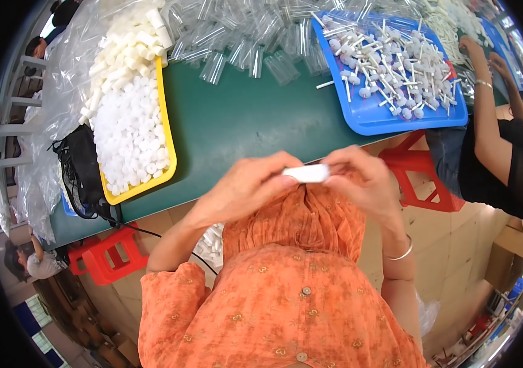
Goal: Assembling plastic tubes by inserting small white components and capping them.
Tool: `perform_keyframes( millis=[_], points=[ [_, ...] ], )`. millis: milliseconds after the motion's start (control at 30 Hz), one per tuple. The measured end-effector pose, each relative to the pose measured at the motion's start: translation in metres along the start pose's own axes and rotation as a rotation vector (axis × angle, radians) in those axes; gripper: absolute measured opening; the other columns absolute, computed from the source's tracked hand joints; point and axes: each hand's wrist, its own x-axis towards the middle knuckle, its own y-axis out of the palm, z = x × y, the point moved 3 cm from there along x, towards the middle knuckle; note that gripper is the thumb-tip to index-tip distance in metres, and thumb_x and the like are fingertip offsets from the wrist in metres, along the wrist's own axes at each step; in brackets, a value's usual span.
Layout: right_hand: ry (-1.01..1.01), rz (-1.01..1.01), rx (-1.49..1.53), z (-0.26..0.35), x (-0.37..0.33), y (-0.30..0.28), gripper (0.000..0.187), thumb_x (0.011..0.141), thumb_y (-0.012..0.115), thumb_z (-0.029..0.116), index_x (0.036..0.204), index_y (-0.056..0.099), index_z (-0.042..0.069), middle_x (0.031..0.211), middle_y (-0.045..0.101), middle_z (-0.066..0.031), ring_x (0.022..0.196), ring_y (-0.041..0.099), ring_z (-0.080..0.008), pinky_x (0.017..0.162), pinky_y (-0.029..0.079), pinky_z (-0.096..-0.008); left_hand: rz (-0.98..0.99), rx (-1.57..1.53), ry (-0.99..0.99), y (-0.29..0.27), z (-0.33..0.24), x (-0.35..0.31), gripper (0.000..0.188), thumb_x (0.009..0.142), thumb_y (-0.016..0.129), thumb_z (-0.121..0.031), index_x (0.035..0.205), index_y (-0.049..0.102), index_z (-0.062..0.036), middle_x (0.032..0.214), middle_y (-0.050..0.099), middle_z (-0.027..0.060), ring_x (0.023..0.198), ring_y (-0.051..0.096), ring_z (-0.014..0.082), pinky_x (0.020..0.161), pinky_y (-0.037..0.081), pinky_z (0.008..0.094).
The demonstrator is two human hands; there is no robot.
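Between my two hands, just over the near edge of the green table, is a short white plastic tube [306, 174], lying sideways. My left hand [250, 187] pinches its left end between thumb and fingers. At the other end, the fingertips of my right hand [362, 181] close around it; what they cover there is hidden. Left of my hands, a yellow tray [169, 147] holds many small white round caps [129, 132]. Off-white cylinders [132, 55] are heaped at its far end. To the right, a blue tray [359, 127] carries white stems with round discs [399, 76].
Clear plastic tubes [249, 52] lie piled along the far side of the green table [237, 122]. At the left are a black mesh bag [80, 162] and clear plastic sheeting. A co-worker's arm [488, 116] reaches over the table at right. Red stools [111, 257] stand below.
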Motion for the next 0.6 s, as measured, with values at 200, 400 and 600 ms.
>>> perform_keyframes(
  millis=[200, 400, 600],
  points=[
    [0.188, 0.084, 0.435, -0.019, -0.003, 0.018, 0.014, 0.092, 0.064, 0.002, 0.104, 0.06, -0.002, 0.091, 0.066, -0.0035, 0.075, 0.058, -0.005, 0.063, 0.048, -0.0215, 0.033, -0.069, -0.016, 0.015, 0.009, -0.003, 0.027, 0.102, 0.045, -0.024, 0.109, 0.058, -0.0014, 0.087, 0.061, 0.0159, 0.08, 0.06, 0.0302, 0.074, 0.046, 0.0374],
    [0.235, 0.194, 0.324, -0.021, -0.008, 0.018, 0.01, 0.092, 0.064, 0.005, 0.098, 0.061, -0.002, 0.088, 0.067, -0.0046, 0.072, 0.058, -0.006, 0.062, 0.047, -0.0232, -0.055, 0.179, 0.089, 0.026, 0.008, -0.011, 0.023, 0.102, 0.046, -0.018, 0.103, 0.06, -0.0005, 0.078, 0.058, 0.0105, 0.069, 0.055, 0.0229, 0.066, 0.045, 0.0342],
    [0.251, 0.285, 0.09, -0.019, -0.01, 0.021, 0.013, 0.089, 0.066, 0.001, 0.1, 0.061, -0.003, 0.088, 0.067, -0.0052, 0.075, 0.061, -0.0067, 0.066, 0.05, -0.0216, -0.098, 0.273, 0.098, 0.04, 0.021, -0.021, 0.022, 0.101, 0.048, -0.02, 0.099, 0.059, -0.0011, 0.085, 0.061, 0.0159, 0.073, 0.059, 0.0342, 0.065, 0.046, 0.0403]
  ],
)
